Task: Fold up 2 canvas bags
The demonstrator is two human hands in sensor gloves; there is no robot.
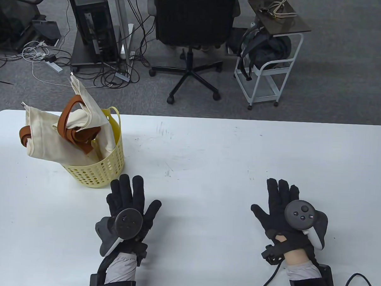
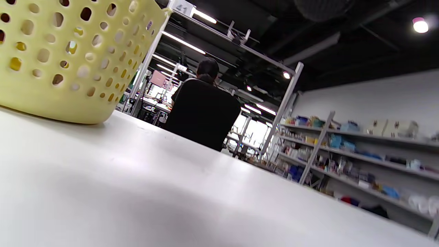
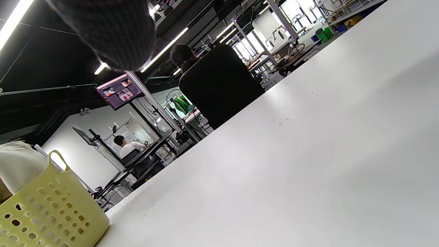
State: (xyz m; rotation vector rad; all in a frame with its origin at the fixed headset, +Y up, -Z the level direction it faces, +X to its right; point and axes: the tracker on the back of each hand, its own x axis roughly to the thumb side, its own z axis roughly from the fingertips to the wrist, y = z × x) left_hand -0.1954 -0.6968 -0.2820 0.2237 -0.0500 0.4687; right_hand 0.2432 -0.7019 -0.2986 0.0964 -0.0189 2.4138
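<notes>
Cream canvas bags (image 1: 56, 134) with brown straps (image 1: 72, 111) are stuffed in a yellow perforated basket (image 1: 96, 173) at the table's left. The basket also shows in the left wrist view (image 2: 65, 61) and the right wrist view (image 3: 44, 212), where cream cloth (image 3: 17, 164) pokes out of it. My left hand (image 1: 128, 194) rests flat on the table, fingers spread, just right of the basket and empty. My right hand (image 1: 279, 200) rests flat on the table at the right, fingers spread, empty. One gloved finger (image 3: 113, 31) shows in the right wrist view.
The white table (image 1: 209, 156) runs across the view. Beyond its far edge stand a black office chair (image 1: 194, 29), a white cart (image 1: 266, 67) and a computer tower (image 1: 91, 25) with cables on the floor.
</notes>
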